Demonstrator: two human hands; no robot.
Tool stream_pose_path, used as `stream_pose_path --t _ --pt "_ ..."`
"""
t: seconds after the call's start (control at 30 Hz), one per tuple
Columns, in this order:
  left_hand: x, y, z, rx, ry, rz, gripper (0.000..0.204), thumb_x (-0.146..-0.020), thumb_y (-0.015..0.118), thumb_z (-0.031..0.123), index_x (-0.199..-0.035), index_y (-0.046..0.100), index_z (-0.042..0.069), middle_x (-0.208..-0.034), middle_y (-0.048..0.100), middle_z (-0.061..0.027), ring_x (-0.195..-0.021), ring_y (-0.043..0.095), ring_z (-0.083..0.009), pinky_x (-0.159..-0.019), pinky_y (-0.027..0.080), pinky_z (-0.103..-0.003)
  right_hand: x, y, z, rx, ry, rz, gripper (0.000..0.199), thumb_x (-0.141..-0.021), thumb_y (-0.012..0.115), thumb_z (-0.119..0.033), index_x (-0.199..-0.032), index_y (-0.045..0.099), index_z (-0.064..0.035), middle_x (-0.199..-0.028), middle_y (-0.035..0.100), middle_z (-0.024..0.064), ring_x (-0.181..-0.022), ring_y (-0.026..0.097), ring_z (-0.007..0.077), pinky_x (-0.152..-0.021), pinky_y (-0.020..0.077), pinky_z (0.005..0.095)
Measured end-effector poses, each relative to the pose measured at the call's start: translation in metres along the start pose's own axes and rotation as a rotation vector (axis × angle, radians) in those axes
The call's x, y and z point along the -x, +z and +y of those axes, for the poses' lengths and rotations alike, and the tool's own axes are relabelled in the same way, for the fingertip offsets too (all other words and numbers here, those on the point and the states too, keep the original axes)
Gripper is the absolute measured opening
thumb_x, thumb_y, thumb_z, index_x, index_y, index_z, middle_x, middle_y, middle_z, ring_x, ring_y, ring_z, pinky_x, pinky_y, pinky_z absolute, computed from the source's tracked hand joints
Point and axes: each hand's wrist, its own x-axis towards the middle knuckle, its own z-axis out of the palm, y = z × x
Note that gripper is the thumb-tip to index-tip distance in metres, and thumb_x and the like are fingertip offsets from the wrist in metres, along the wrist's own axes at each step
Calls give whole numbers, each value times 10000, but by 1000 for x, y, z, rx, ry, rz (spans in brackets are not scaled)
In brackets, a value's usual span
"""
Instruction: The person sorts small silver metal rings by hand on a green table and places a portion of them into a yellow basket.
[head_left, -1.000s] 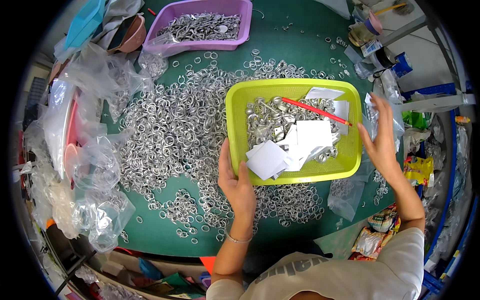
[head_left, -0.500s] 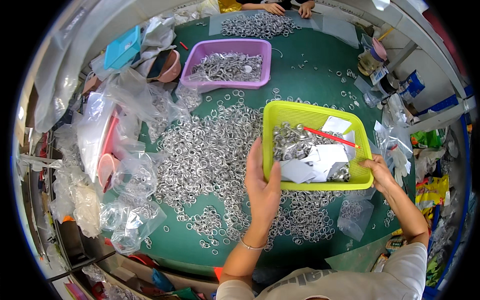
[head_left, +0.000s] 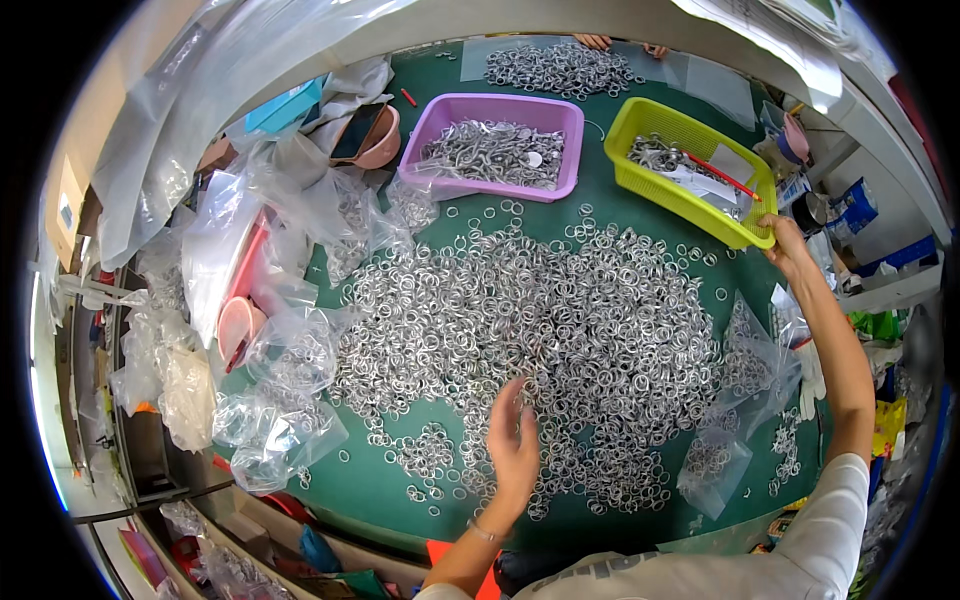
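My right hand (head_left: 788, 243) grips the near right corner of a yellow-green plastic basket (head_left: 640, 185) at the far right of the table. Inside the basket are metal rings (head_left: 655, 152), pale flat cards (head_left: 690, 181) and a red pencil (head_left: 722, 177). A wide heap of silver metal rings (head_left: 620, 330) covers the middle of the green table. Over the near part of this heap is my left hand (head_left: 513, 440), with nothing in it and the thumb apart from the fingers.
A purple tub (head_left: 574, 150) of metal parts stands at the back, left of the basket. Clear plastic bags (head_left: 280, 430) crowd the left side; another bag of rings (head_left: 715, 465) lies at right. Beyond the far ring pile (head_left: 560, 70), another person's fingers (head_left: 593, 41) show at the edge.
The basket has moved from above the heap to the far right, carried by my right hand. My left hand has let go of it and come down nearer to me.
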Motion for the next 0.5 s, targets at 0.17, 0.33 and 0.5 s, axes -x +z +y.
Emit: stream_pose_path --t 0.17,0.33,0.5 --pt "46 -48 -34 -128 -7 242 336 -883 410 -50 -1216 457 -50 -1231 482 -143 -1175 468 -237 -1016 354 -353 -62 -1 25 -34 -4 58 113 -752 523 -85 -767 525 26 -578 518 76 -332 411 156 -267 281 268" --pt "71 -83 -52 -380 107 445 379 -841 391 -91 -1211 463 -49 -1226 480 -164 -1185 454 -276 -1017 347 -368 -93 -9 45 37 -9 47 142 -747 527 -89 -823 529 31 -628 539 73 -366 452 156 -266 296 271" --pt "97 -108 -74 -628 97 557 358 -841 412 -68 -1192 473 -41 -1224 481 -185 -1198 431 -332 -1024 315 -410 -118 -16 65 118 24 24 159 -781 543 -143 -869 541 -11 -651 553 46 -388 470 128 -278 286 244"
